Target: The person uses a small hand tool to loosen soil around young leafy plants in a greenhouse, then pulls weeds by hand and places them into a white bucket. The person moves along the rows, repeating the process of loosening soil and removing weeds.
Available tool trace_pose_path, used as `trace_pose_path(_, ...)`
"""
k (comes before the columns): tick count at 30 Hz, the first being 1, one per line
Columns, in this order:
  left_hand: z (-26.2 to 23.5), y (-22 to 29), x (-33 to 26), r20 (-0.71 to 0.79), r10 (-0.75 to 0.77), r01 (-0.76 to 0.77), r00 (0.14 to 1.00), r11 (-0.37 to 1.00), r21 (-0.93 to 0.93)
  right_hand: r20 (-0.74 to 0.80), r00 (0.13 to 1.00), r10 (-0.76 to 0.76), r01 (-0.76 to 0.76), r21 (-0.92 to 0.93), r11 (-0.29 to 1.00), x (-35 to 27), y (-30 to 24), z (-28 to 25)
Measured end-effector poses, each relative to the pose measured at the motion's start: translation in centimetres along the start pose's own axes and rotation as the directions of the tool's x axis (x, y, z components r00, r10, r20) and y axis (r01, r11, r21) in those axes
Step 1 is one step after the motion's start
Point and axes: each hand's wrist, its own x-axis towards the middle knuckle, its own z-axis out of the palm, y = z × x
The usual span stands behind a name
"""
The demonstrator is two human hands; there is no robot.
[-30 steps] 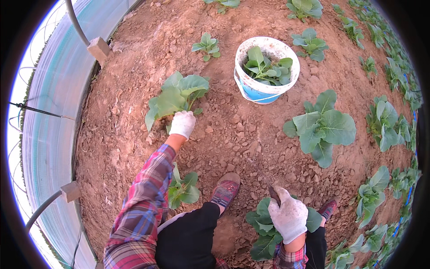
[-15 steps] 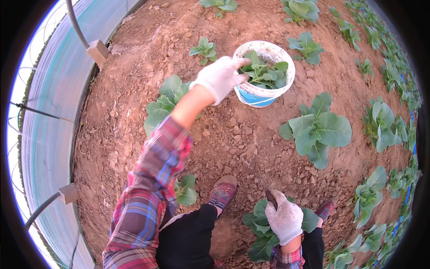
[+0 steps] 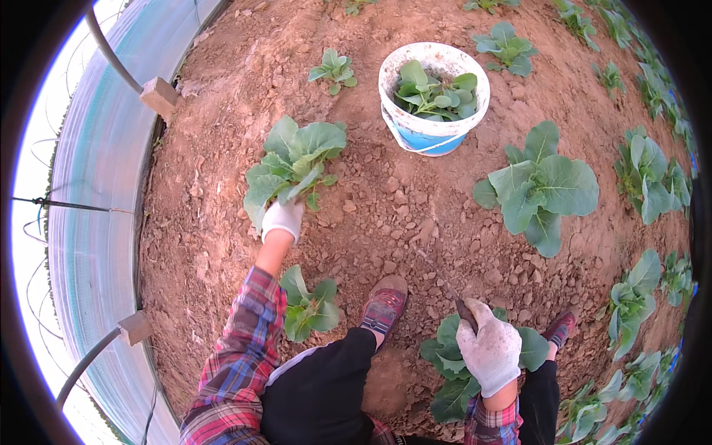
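Observation:
My left hand (image 3: 283, 220), in a white glove, reaches in at the near side of a broad-leaved green plant (image 3: 300, 152). Its fingers are hidden under the leaves, so I cannot see whether they grip anything. My right hand (image 3: 491, 350), in a soil-stained white glove, is closed round the dark handle of a long, thin hand tool (image 3: 443, 282). The tool slants forward and left over the soil, and its far end blends into the ground. Below that hand spreads another leafy plant (image 3: 451, 400). A white and blue bucket (image 3: 389, 93) holds loose green leafy plants (image 3: 434, 95).
Large leafy plants (image 3: 545, 185) and a small plant (image 3: 334, 70) grow from the cloddy brown soil (image 3: 371, 222). One more plant (image 3: 309, 308) stands beside my left leg. A plastic sheet wall (image 3: 96, 222) with blocks (image 3: 159, 98) at its foot runs along the left.
My left hand has left the bucket and come back toward me to the plant on the left. The right hand keeps its grip on the tool. The whole view has shifted slightly.

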Motion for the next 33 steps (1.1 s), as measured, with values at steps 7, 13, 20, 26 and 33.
trace_pose_path(7,-2.1,-0.1,4.7,-0.131,-0.040,0.041,0.991,0.999,0.006,0.012,1.000,0.009,-0.009,-0.026,1.000,0.1,-0.6,-0.3)
trace_pose_path(13,-1.1,2.0,1.3,0.231,-0.114,0.111,0.966,0.994,0.025,0.009,1.000,0.011,-0.011,0.004,1.000,0.0,-0.2,-0.2)
trace_pose_path(20,2.0,8.7,0.2,0.234,0.491,-0.543,0.839,0.730,0.414,-0.011,1.000,-0.015,0.015,0.005,1.000,0.0,-0.7,-0.2)
trace_pose_path(26,5.3,5.7,9.7,-0.036,0.071,-0.067,0.997,0.993,0.102,0.010,1.000,-0.002,0.002,0.026,1.000,0.0,-1.0,-0.5)
trace_pose_path(33,7.2,7.4,11.9,0.123,-0.046,0.007,0.991,0.954,0.299,0.020,0.999,0.050,-0.050,0.007,0.999,0.1,-0.6,-0.5)
